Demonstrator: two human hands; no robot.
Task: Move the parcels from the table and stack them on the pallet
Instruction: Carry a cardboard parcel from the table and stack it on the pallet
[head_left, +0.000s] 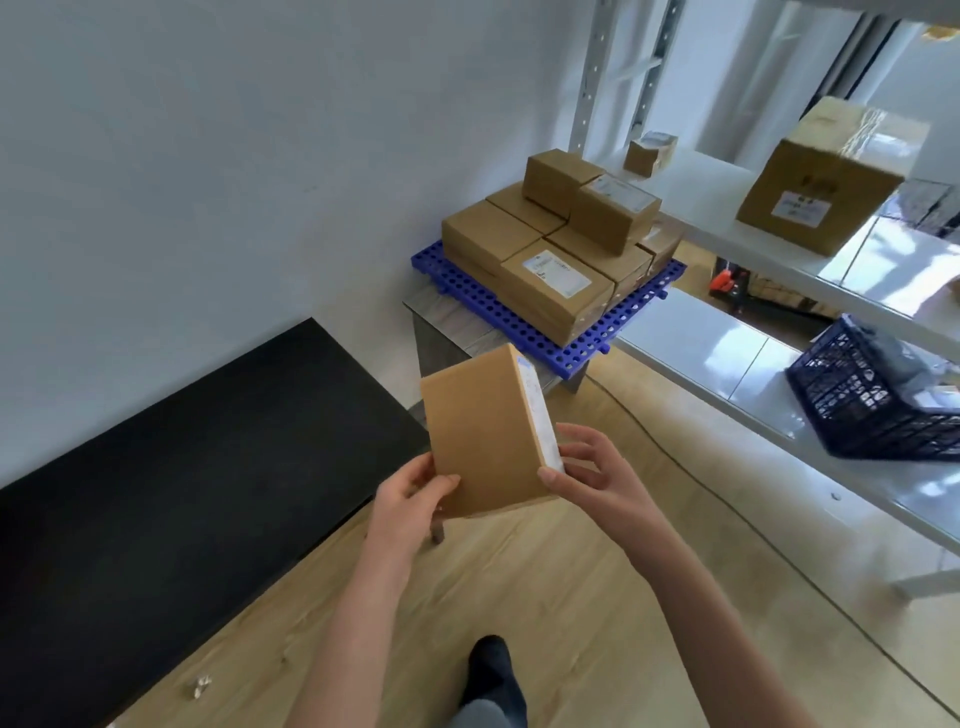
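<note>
Both hands grip a plain brown parcel (485, 431), white label edge-on.

Tan parcel (485, 431), blue perforated pallet (582, 343) — black table (156, 467), dark-blue latticed crate (872, 400).

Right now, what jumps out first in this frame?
The brown parcel held upright mid-frame, left hand and right hand gripping its lower corners. Beyond it, the blue pallet on a small stand, already stacked with parcels in two layers. To the right, white shelving carries a large taped box and a dark blue crate.
</note>
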